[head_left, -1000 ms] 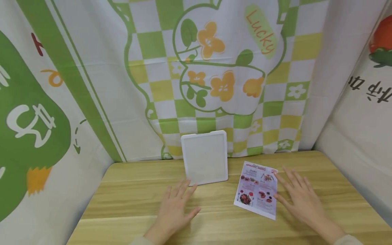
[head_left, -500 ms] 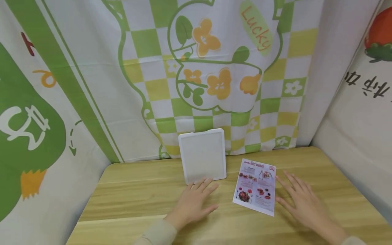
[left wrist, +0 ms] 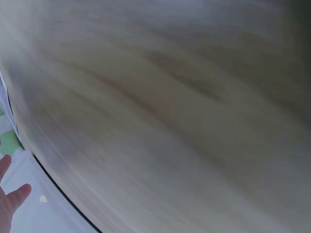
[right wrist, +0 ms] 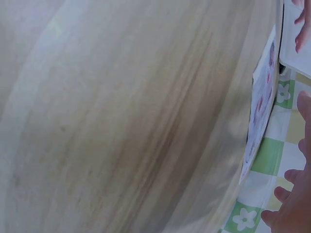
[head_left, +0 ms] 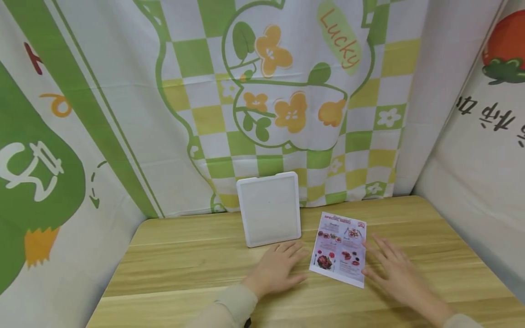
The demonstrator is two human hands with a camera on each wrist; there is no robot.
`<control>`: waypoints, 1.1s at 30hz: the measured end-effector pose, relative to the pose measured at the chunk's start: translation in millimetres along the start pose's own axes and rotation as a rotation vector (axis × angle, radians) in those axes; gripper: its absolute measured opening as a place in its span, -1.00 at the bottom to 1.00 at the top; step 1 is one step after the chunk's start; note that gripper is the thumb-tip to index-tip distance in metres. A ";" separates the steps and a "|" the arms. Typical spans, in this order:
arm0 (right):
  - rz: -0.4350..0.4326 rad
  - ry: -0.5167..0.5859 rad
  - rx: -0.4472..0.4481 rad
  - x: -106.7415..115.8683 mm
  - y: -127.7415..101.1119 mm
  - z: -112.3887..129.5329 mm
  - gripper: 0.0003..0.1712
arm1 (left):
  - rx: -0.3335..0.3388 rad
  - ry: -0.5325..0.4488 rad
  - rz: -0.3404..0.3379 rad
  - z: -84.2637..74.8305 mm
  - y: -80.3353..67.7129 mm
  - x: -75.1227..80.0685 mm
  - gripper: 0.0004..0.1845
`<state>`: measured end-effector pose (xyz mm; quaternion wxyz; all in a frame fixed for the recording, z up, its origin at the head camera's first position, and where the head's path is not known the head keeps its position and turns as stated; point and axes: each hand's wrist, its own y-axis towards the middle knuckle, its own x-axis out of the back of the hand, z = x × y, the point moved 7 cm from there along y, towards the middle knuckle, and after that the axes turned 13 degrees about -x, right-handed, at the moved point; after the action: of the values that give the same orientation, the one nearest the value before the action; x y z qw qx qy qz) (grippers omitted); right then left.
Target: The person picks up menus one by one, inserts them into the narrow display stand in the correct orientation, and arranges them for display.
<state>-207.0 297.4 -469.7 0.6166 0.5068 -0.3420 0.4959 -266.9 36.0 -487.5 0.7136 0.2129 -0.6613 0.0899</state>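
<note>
A printed menu sheet with food pictures lies face up on the wooden table, slightly turned. To its left is my left hand, fingers spread and holding nothing. On the other side, my right hand has its fingers extended, the tips at or just over the sheet's right edge; contact is unclear. Behind the left hand a white rectangular framed board stands leaning back against the curtain. The left wrist view catches only some fingers; the right wrist view has the right hand at its edge.
The wood-grain table ends at a patterned cloth curtain behind. Printed cloth walls close in the left and right sides.
My left hand has moved right, from the front of the board toward the menu sheet. The right hand stays beside the sheet. Sheet and board have not visibly moved on the table.
</note>
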 end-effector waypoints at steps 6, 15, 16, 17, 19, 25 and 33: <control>0.049 0.035 -0.004 -11.2 -1.6 0.3 -0.26 | -0.001 -0.012 0.010 -1.2 19.0 -8.3 -0.37; 0.096 0.068 -0.046 -20.8 -0.7 -1.0 -0.17 | -0.014 -0.141 0.072 10.2 38.0 -21.1 -0.36; 0.097 0.072 -0.049 -21.3 -0.6 -1.4 -0.16 | -0.012 -0.159 0.084 11.2 39.7 -22.9 -0.36; 0.097 0.075 -0.051 -22.1 -0.4 -1.9 -0.16 | -0.007 -0.174 0.096 12.2 41.3 -24.7 -0.36; 0.104 0.081 -0.055 -23.3 -0.4 -2.7 -0.16 | -0.002 -0.188 0.113 13.3 44.8 -26.7 -0.36; 0.152 0.089 -0.062 -27.3 2.1 -5.2 -0.13 | -0.049 -0.155 0.131 11.7 55.1 -30.0 -0.34; 0.213 0.103 -0.062 -33.3 6.1 -9.3 -0.06 | -0.055 -0.140 0.168 11.6 61.8 -36.3 -0.32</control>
<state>-222.7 297.6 -501.1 0.5924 0.4222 -0.3770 0.5733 -306.7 91.9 -511.3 0.6610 0.1429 -0.7274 0.1163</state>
